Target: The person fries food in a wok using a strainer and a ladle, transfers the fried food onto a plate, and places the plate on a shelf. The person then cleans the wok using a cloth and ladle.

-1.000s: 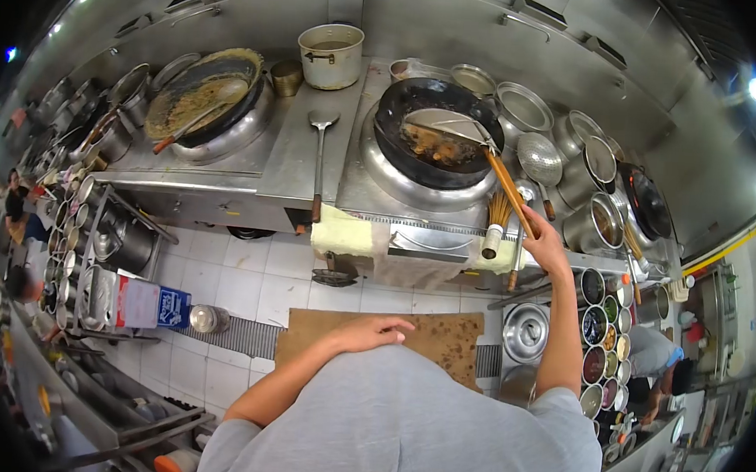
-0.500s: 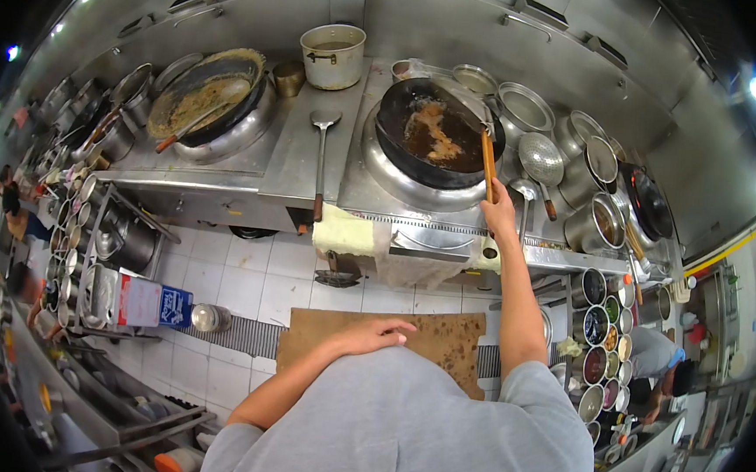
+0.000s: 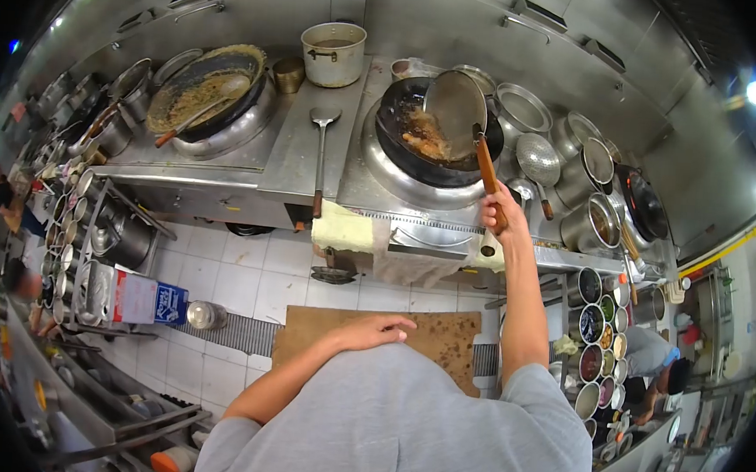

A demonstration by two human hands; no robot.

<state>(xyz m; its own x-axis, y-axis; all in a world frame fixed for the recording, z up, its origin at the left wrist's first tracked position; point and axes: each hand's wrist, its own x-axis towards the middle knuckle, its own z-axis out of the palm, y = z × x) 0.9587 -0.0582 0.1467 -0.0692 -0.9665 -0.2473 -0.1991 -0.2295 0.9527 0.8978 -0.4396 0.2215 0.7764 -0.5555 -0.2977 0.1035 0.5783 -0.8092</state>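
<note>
My right hand (image 3: 507, 212) is closed round the wooden handle of a round strainer (image 3: 454, 104). The strainer's bowl is tilted over the black wok (image 3: 387, 151), covering part of its right side. Brown fried food (image 3: 424, 138) lies in dark oil in the wok, to the strainer's left. My left hand (image 3: 377, 332) holds nothing and rests against the front of my grey shirt, fingers stretched out. A perforated ladle (image 3: 539, 158) lies right of the wok, beyond my right hand.
A wok turner (image 3: 322, 144) lies on the steel counter, below a tall pot (image 3: 332, 55). At left, a second wok (image 3: 251, 104) holds a pale brown mass. Sauce and ingredient tins (image 3: 591, 364) stand at right, where another person (image 3: 654, 361) bends over.
The strainer has turned from nearly edge-on to showing its broad round face over the wok. My right hand has twisted and shifted slightly right. My left hand stays in place.
</note>
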